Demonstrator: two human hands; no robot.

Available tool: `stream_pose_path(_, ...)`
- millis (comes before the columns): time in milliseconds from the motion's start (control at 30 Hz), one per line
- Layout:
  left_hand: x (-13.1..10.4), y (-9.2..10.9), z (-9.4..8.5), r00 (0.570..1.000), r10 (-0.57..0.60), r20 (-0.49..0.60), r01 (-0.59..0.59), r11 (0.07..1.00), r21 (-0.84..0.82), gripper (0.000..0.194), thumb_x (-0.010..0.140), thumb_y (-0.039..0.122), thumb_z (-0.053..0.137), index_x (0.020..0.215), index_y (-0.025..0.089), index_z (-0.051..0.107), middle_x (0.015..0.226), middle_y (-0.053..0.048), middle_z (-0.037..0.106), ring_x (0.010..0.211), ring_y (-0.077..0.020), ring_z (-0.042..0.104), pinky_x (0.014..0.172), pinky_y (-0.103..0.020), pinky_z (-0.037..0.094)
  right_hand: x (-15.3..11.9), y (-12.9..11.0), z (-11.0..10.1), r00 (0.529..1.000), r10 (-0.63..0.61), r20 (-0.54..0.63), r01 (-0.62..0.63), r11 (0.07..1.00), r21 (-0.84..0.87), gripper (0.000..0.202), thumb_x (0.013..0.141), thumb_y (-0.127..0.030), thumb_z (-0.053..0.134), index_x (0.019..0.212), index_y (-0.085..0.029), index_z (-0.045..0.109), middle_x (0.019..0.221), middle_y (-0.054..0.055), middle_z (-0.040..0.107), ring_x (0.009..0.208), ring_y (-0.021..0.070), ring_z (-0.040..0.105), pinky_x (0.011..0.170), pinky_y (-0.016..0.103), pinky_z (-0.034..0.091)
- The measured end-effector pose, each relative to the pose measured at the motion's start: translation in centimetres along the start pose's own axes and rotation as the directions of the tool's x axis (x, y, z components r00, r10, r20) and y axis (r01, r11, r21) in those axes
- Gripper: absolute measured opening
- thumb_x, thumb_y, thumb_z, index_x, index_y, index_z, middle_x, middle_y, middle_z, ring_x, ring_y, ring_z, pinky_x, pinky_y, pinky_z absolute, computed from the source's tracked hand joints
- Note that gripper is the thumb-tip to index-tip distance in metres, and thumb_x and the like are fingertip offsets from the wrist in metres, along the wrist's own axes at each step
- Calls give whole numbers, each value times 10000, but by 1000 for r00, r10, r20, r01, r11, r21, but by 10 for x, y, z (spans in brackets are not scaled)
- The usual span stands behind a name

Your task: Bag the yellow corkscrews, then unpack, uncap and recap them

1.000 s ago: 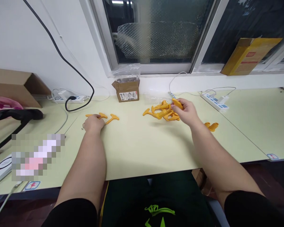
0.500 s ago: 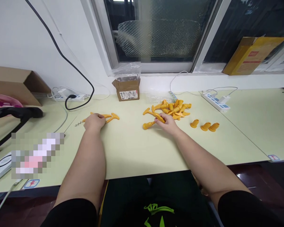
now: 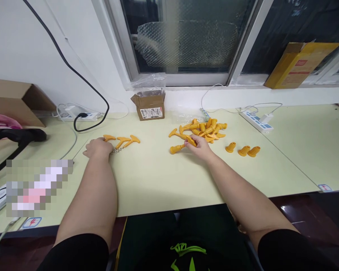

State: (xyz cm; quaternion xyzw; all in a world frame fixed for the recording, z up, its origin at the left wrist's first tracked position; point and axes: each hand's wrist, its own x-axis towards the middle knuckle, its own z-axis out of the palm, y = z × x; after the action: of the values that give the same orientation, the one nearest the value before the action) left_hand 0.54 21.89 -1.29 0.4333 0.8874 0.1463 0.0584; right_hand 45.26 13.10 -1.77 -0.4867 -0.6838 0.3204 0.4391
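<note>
My left hand [image 3: 98, 148] rests on the table at the left, over the end of a row of orange T-shaped handles [image 3: 122, 141] with metal spirals. Its fingers are mostly hidden behind the back of the hand. Near the middle, my right hand [image 3: 200, 147] is closed on an orange T-handled piece [image 3: 190, 140]. An orange sleeve [image 3: 175, 149] on a rod sticks out left of those fingers. Behind this hand lies a pile of orange parts [image 3: 211, 128]. Several orange caps [image 3: 244, 151] stand to its right.
A small cardboard box [image 3: 150, 107] and clear plastic wrap [image 3: 183, 114] sit by the wall. Power strips [image 3: 255, 120] with cables lie at both sides. A black cable hangs at the left, above a black curved frame [image 3: 22, 135].
My left hand has moved left and uncovered the handles, now in a row with their spirals showing. My right hand has barely moved.
</note>
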Motion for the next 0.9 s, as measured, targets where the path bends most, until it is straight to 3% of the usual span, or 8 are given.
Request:
stream_pose_path(233,1,1,7,999,36,13,-36,999,9,716,678,240,715,1391,243,654,1454,-213,574,1334,-465,523,1089,-603,418,0,0,0,1000,-14,11,14,1000,-8,195,858,-396,644,843,-202,652,693,-25,523,665,157,472,650,299,361)
stream_pose_path(367,-10,5,1,998,53,13,-52,997,-49,619,784,377,670,1391,252,651,1478,-202,553,1362,-468,487,1104,-624,398,0,1,0,1000,-7,-1,7,1000,-18,200,857,-400,646,829,-201,643,687,-29,508,655,151,455,640,297,346)
stream_pose_path(500,-23,8,-3,966,256,-36,-258,960,-105,656,801,601,673,1392,318,640,1543,-138,494,1483,-454,328,1163,-621,353,1,2,0,1000,-1,0,1,1000,-25,205,856,-406,651,824,-204,644,668,-37,470,641,148,435,631,296,334)
stream_pose_path(567,-24,8,-1,928,372,-8,-371,922,-112,665,775,630,705,1376,352,651,1545,-100,501,1492,-415,342,1199,-563,341,1,2,0,1000,-1,3,1,1000,-20,207,856,-408,652,819,-205,639,672,-36,471,643,148,438,634,297,337)
stream_pose_path(633,-23,9,3,910,413,30,-408,907,-105,595,779,589,714,1327,361,687,1536,-68,520,1458,-374,419,1204,-500,357,1,2,0,1000,-1,3,1,1000,-18,207,854,-409,652,819,-206,635,677,-34,481,648,150,444,637,298,340)
stream_pose_path(733,-18,9,8,919,391,48,-385,918,-91,484,792,497,714,1248,337,730,1513,-49,556,1382,-333,521,1156,-445,422,0,1,0,1000,4,-1,-4,1000,-24,203,851,-409,652,834,-207,642,682,-31,497,656,155,454,644,300,348)
stream_pose_path(900,-10,5,9,965,260,20,-257,962,-97,467,784,459,741,1222,298,737,1446,-103,615,1281,-376,590,1069,-514,481,1,1,-1,1000,0,10,0,1000,-27,210,860,-411,646,818,-206,632,673,-35,472,647,151,443,633,296,338)
